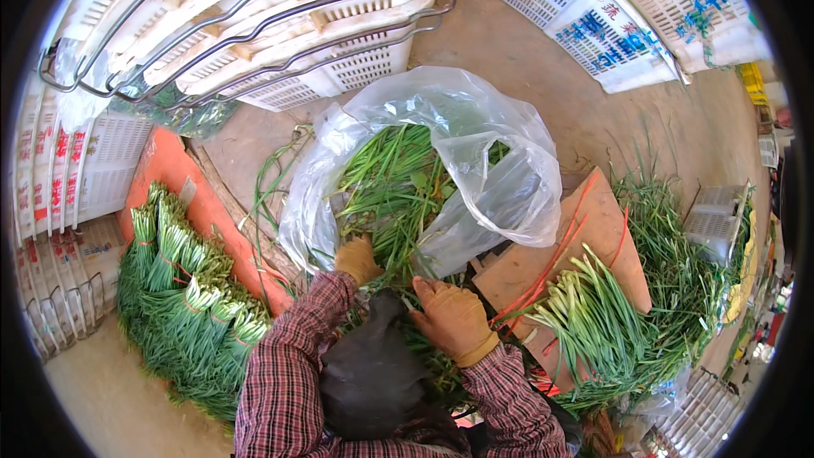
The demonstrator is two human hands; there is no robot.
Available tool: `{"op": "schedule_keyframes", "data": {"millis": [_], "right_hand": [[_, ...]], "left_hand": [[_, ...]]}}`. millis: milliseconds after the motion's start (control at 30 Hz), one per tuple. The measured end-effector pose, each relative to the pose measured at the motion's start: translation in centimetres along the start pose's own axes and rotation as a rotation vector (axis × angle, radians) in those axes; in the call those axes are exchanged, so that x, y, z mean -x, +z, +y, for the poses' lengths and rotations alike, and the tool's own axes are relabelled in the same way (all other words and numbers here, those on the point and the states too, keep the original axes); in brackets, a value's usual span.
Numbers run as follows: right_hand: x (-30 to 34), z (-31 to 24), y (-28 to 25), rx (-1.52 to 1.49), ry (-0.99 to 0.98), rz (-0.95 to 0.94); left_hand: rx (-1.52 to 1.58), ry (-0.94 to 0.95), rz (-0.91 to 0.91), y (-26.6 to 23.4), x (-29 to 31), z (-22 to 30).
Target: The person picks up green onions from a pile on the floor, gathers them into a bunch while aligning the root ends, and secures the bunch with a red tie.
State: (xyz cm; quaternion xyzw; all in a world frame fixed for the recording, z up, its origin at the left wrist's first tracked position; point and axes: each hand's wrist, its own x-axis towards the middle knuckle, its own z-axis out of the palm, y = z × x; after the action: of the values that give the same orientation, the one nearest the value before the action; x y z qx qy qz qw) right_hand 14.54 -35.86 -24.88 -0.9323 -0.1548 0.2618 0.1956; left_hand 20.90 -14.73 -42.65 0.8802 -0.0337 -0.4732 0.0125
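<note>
A clear plastic bag (331,140) stands wide open in front of me, with loose long green chives (394,187) inside. My left hand (359,260), in a tan glove, reaches over the bag's near rim onto the chives; its fingertips are hidden among them. My right hand (455,320), gloved alike, is just outside the near rim, thumb and fingers apart and nothing visible held. Right of it, a loose pile of trimmed chives (585,309) with pale ends lies on a brown board (615,250). Red ties (547,259) lie across that board.
Several tied chive bundles (182,288) are stacked at the left beside an orange-red board (174,161). White plastic crates (365,68) with metal handles stand at the back left, more crates (585,21) at the back right. Loose greens (657,229) spread over the floor at right.
</note>
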Motion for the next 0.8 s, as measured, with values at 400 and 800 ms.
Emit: {"op": "schedule_keyframes", "data": {"millis": [400, 800], "right_hand": [[-6.2, -3.1, -0.3, 0.026, -0.023, -0.053], [-6.5, -0.4, -0.5, -0.053, 0.042, 0.024]], "left_hand": [[0.643, 0.139, -0.122, 2.1, 0.4, -4.0], [0.706, 0.29, -0.031, -0.2, 0.8, -5.4]]}}
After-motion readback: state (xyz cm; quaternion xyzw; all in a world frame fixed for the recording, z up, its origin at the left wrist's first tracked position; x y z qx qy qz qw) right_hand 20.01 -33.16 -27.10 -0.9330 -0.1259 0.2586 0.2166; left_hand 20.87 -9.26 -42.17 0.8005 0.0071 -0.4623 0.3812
